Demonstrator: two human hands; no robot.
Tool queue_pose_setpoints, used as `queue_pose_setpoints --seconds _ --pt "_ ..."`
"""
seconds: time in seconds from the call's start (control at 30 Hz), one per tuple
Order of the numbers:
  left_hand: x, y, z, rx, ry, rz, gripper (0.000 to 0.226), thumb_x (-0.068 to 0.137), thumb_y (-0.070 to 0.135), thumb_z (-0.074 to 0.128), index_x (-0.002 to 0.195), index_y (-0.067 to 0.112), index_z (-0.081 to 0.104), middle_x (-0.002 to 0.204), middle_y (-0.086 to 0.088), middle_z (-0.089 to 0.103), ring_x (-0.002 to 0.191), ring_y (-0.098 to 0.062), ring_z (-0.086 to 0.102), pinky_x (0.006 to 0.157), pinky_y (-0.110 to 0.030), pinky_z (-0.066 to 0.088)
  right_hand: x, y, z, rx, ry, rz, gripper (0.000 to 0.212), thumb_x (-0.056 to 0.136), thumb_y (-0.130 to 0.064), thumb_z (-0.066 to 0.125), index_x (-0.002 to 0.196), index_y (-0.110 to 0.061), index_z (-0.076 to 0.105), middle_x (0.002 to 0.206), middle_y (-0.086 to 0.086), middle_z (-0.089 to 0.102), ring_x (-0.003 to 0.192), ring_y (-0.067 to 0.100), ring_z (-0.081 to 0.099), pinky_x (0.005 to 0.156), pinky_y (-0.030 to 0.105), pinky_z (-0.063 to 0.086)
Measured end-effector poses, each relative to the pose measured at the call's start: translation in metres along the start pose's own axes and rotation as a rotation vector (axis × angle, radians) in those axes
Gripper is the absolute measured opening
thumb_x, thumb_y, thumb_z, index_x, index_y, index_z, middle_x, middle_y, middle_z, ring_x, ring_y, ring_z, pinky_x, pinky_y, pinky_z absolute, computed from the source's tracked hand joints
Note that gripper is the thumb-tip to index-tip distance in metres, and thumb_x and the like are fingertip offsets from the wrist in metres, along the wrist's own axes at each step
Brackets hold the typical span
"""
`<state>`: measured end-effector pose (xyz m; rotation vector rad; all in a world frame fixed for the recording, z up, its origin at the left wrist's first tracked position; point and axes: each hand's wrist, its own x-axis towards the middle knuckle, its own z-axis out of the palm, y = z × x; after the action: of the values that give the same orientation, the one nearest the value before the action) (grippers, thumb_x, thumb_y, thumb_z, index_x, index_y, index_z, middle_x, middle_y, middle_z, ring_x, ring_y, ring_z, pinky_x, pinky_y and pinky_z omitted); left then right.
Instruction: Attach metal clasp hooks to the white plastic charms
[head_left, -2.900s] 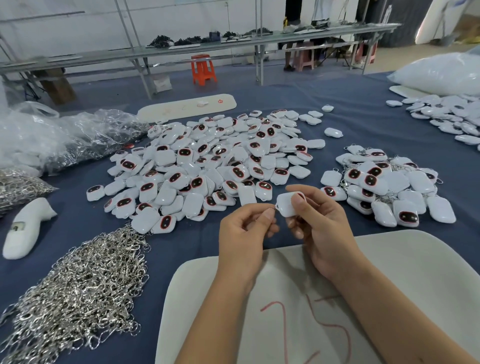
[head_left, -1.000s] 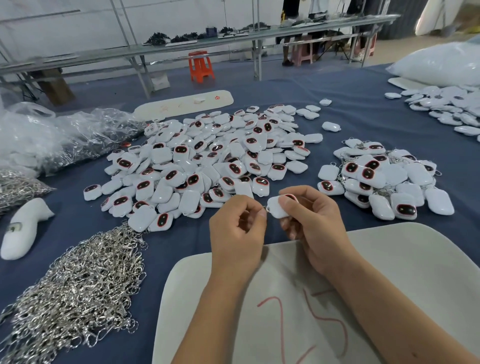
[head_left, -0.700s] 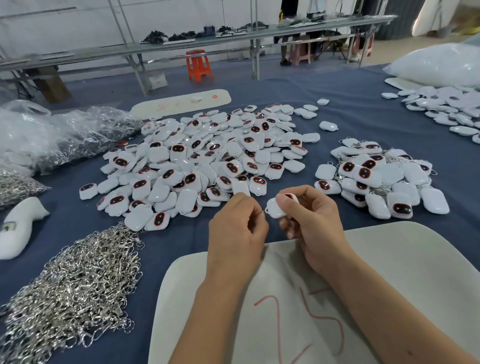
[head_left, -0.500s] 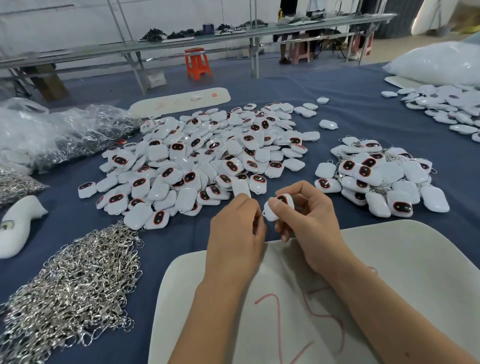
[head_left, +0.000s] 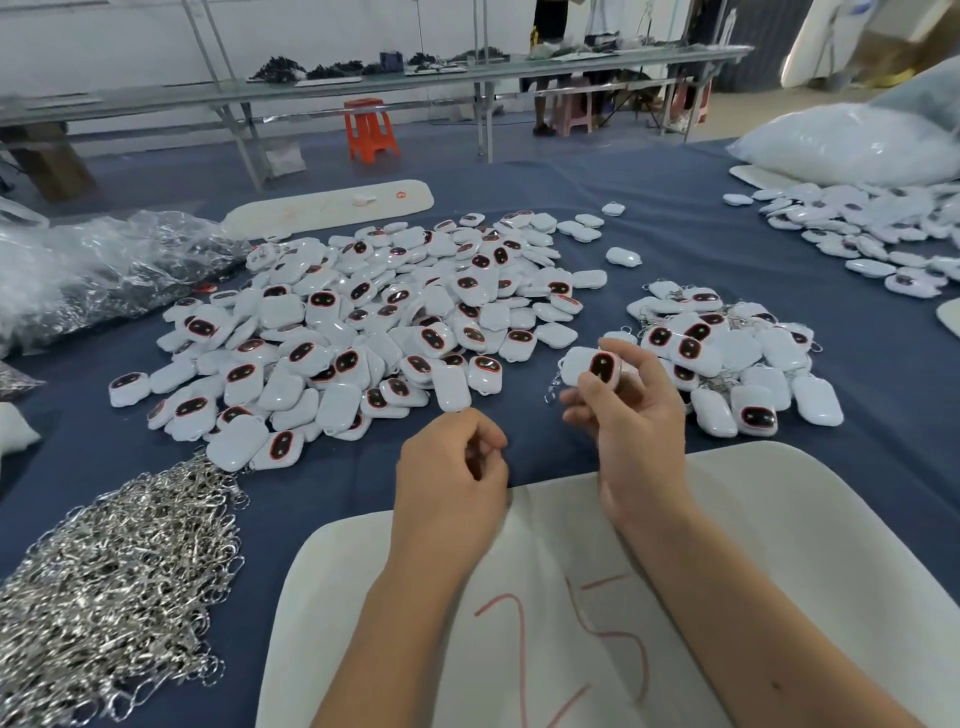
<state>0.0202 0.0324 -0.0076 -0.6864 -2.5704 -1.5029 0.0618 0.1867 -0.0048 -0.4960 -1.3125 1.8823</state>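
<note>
Charm (head_left: 602, 368) is pinched in the right hand (head_left: 631, 415), thumb and fingertips on its sides, dark face panel toward the camera, held above the bench between the big loose pile (head_left: 374, 322) and the smaller pile (head_left: 727, 358) toward the right edge. A thin metal clasp hook (head_left: 553, 385) dangles off its left end, so this one looks hooked and ready for the smaller pile, where rings show on several pieces.

Left hand (head_left: 452, 478) hangs low near the front edge, fingers loosely curled, holding nothing I can see.

Handling guess: hard glossy plastic shell, light, rigid, a bit slippery. Grip across the flat sides near the middle and keep the loop end free. The small moulded loop is probably the weak spot, so don't twist the hook against it.

Hook heap (head_left: 119, 582) at the front-left corner looks tangled; expect neighbours to lift along. Pick one by its outer curve and shake it free.
</note>
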Motion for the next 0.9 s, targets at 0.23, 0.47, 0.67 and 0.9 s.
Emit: queue_pose_setpoints --seconds 0.23,0.47,0.67,0.9 --pt "0.001 0.001 -0.003 -0.006 0.062 0.020 0.032 0.081 0.001 0.067 0.076 0.033 0.066 0.080 0.019 0.067 0.074 -0.005 0.063 0.065 -0.011 0.046 0.010 -0.004 -0.014 -0.455 0.025 -0.235 0.084 0.098 0.001 0.057 0.161 -0.046 0.028 0.173 -0.012 0.017 0.138 0.003 0.051 0.098 0.013 0.051" --pt "0.003 0.000 -0.004 -0.041 0.122 0.004 0.031 0.082 0.001 0.069 0.077 0.031 0.066 0.079 0.020 0.067 0.077 -0.004 0.063 0.066 -0.008 0.045 0.007 -0.009 -0.014 -0.718 0.106 -0.294 0.072 0.098 0.008 0.053 0.161 -0.024 0.038 0.176 0.008 -0.002 0.154 0.000 0.026 0.114 0.037 0.045" --pt "0.004 -0.003 -0.005 -0.066 0.159 -0.015 0.029 0.083 0.003 0.070 0.080 0.031 0.067 0.080 0.019 0.067 0.078 -0.005 0.064 0.065 -0.011 0.046 0.003 -0.007 -0.011 -0.823 -0.012 -0.453 0.059 0.094 0.015 0.050 0.147 -0.011 0.059 0.176 0.001 0.005 0.154 0.010 0.032 0.112 0.029 0.046" --pt "0.009 -0.005 -0.008 -0.065 0.243 -0.063 0.026 0.080 0.000 0.067 0.086 0.026 0.068 0.089 0.011 0.069 0.085 -0.002 0.063 0.069 -0.007 0.043 -0.011 0.004 0.009 -0.989 -0.371 -0.545 0.036 0.087 0.009 0.062 0.118 -0.004 0.075 0.134 0.012 0.069 0.130 0.030 0.059 0.105 0.047 0.051"
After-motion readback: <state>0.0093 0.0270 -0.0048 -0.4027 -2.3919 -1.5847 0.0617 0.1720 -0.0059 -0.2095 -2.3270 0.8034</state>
